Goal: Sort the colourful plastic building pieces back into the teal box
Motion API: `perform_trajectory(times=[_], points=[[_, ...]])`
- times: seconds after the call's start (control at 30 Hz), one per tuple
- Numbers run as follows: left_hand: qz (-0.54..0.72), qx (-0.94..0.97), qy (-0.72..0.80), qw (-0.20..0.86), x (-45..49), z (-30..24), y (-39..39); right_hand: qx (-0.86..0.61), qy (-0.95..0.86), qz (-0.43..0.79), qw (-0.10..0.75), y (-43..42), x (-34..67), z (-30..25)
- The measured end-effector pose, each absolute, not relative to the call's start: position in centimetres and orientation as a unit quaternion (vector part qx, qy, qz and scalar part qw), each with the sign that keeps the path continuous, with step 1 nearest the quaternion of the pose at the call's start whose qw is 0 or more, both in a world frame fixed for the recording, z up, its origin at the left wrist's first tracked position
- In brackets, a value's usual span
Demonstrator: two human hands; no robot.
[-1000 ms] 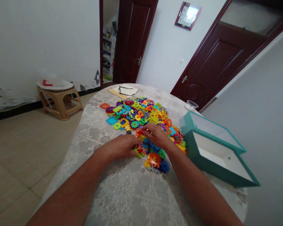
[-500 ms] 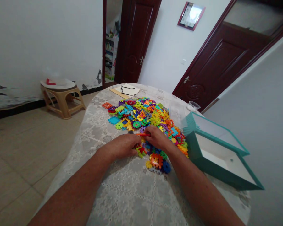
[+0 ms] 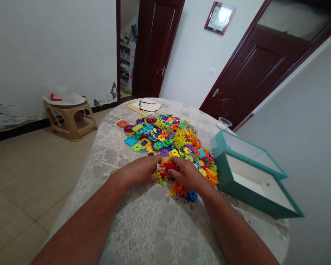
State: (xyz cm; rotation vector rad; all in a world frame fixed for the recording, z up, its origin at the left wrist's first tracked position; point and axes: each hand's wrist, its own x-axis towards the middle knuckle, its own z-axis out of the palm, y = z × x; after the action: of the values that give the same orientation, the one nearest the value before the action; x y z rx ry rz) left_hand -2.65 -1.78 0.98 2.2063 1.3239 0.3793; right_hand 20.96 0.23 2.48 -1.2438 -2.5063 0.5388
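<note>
A heap of colourful plastic gear-shaped pieces (image 3: 165, 138) lies on a round table with a lace cloth (image 3: 154, 221). At the heap's near edge both my hands meet over a small cluster of joined pieces (image 3: 165, 173). My left hand (image 3: 139, 171) has its fingers curled onto the cluster's left side. My right hand (image 3: 186, 173) is closed over red and orange pieces on its right side. Fingertips of both hands are partly hidden among the pieces.
An open teal box with a white inside (image 3: 251, 176) stands at the right of the heap. A clear cup (image 3: 224, 122) sits behind it. Glasses on paper (image 3: 147, 105) lie at the table's far edge. A low stool (image 3: 68, 114) stands on the floor at left.
My right hand came down from the heap with an orange piece and moved closer to me, meeting my left hand at the small cluster. My left hand shifted slightly forward.
</note>
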Motion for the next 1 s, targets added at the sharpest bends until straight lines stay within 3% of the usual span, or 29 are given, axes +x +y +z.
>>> perform_trajectory(times=[0.27, 0.53, 0.67, 0.8, 1.0], points=[[0.146, 0.829, 0.482, 0.244, -2.7, 0.5, -1.3, -0.374, -0.897, 0.214, 0.094, -1.0, 20.4, 2.8], [0.240, 0.782, 0.500, 0.284, -2.2, 1.9, -0.9, -0.392, -0.872, 0.212, 0.200, -2.1, 19.9, 2.3], [0.282, 0.749, 0.508, 0.319, -1.3, 1.8, -0.9, -0.392, -0.872, 0.230, 0.183, -1.4, 20.7, 3.4], [0.337, 0.721, 0.504, 0.336, -0.6, 1.7, -1.0, -0.445, -0.845, 0.253, 0.156, 2.8, 23.5, 5.2], [0.355, 0.705, 0.534, 0.302, -0.7, 2.1, -1.1, -0.682, -0.651, 0.218, 0.252, 13.9, 29.5, 8.3]])
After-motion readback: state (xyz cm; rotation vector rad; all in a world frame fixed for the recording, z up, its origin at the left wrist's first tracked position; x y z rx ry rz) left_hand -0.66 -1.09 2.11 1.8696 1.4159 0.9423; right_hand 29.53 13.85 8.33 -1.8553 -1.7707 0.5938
